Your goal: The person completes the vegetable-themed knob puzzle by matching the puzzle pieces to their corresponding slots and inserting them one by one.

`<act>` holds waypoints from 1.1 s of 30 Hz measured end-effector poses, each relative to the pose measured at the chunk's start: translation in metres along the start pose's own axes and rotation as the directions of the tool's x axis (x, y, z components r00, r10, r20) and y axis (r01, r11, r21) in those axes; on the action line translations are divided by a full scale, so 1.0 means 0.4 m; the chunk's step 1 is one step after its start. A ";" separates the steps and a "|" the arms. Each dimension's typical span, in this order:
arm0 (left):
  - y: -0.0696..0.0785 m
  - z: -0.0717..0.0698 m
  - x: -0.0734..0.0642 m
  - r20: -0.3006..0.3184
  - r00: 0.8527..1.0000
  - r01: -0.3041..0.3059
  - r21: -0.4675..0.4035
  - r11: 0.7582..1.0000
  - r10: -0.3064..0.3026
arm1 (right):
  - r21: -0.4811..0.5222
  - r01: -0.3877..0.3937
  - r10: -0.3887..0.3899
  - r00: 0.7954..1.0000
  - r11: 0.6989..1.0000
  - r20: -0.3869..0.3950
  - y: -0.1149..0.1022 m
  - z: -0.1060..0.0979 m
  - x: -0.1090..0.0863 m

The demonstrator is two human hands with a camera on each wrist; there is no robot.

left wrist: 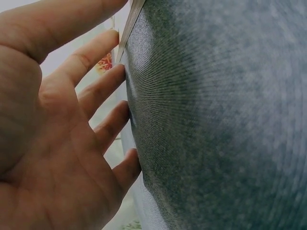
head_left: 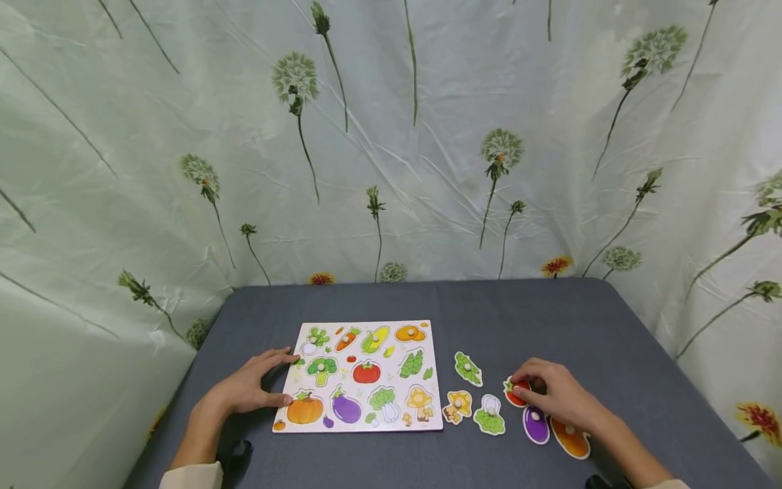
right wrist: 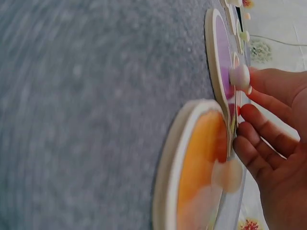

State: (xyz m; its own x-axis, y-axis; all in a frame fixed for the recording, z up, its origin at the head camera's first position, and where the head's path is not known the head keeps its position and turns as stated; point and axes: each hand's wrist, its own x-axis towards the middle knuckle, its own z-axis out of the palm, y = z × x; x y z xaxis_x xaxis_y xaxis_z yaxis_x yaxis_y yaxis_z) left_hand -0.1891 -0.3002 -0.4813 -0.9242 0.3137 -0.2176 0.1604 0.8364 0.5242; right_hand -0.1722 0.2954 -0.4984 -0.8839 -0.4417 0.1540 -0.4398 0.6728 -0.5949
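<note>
The white vegetable puzzle board (head_left: 391, 394) lies flat on the table. My left hand (head_left: 249, 384) rests at its left edge, thumb and fingers spread and touching it; in the left wrist view the hand's (left wrist: 67, 129) fingers are mostly straight. At the right, my right hand (head_left: 559, 390) pinches the tomato puzzle piece (head_left: 516, 394) with thumb and index finger; its knob is mostly hidden. The purple eggplant piece (head_left: 536, 426) and orange pumpkin piece (head_left: 571, 440) lie just under that hand. In the right wrist view, the eggplant's knob (right wrist: 239, 76) stands in front of the thumb.
Between board and right hand lie a pea-pod piece (head_left: 468, 370), a mushroom piece (head_left: 457, 407) and a cabbage piece (head_left: 489, 415). A grey cloth covers the table (head_left: 366, 302). Behind it hangs a white curtain (head_left: 427, 170) with dandelion prints.
</note>
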 end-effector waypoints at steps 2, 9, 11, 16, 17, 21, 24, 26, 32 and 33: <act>-0.001 0.000 0.000 -0.003 1.000 -0.004 -0.001 1.000 0.004 | 0.004 0.009 -0.009 1.000 1.000 0.010 0.002 -0.006 -0.002; -0.001 0.004 -0.002 -0.009 1.000 -0.003 -0.008 1.000 0.003 | -0.024 0.051 -0.051 0.999 0.998 -0.011 0.007 -0.008 -0.009; -0.001 0.005 -0.003 -0.008 1.000 -0.002 -0.010 1.000 0.002 | -0.024 0.076 -0.077 0.997 0.997 -0.029 0.008 -0.005 -0.011; -0.002 0.007 -0.007 -0.008 1.000 -0.004 -0.014 1.000 0.004 | -0.008 0.111 -0.111 0.993 0.994 -0.046 0.014 0.000 -0.016; -0.002 0.007 -0.008 -0.008 1.000 -0.005 -0.014 1.000 0.004 | -0.003 0.106 -0.106 0.994 0.994 -0.039 0.016 0.000 -0.016; -0.003 0.007 -0.009 -0.013 1.000 -0.005 -0.012 1.000 0.005 | 0.007 0.104 -0.103 0.994 0.995 -0.031 0.023 0.004 -0.018; -0.005 0.008 -0.010 -0.014 1.000 -0.004 -0.007 1.000 0.004 | 0.004 0.108 -0.108 0.993 0.994 -0.040 0.025 0.009 -0.018; -0.005 0.008 -0.009 -0.013 1.000 -0.002 -0.005 1.000 0.002 | -0.002 0.105 -0.105 0.993 0.995 -0.045 0.024 0.011 -0.017; -0.004 0.006 -0.007 -0.010 1.000 -0.006 -0.003 1.000 0.006 | -0.009 0.034 -0.034 0.999 0.999 -0.035 0.013 0.013 -0.011; -0.004 0.006 -0.007 -0.010 1.000 -0.008 -0.002 1.000 0.008 | -0.013 0.020 -0.020 0.999 1.000 -0.034 0.011 0.014 -0.009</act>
State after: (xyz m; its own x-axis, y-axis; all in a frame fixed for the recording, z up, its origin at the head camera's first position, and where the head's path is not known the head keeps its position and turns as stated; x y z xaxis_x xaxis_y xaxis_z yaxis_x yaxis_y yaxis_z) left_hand -0.1859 -0.3011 -0.4835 -0.9263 0.3157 -0.2057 0.1668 0.8330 0.5276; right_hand -0.1700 0.2967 -0.5058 -0.8797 -0.4348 0.1924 -0.4591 0.6716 -0.5816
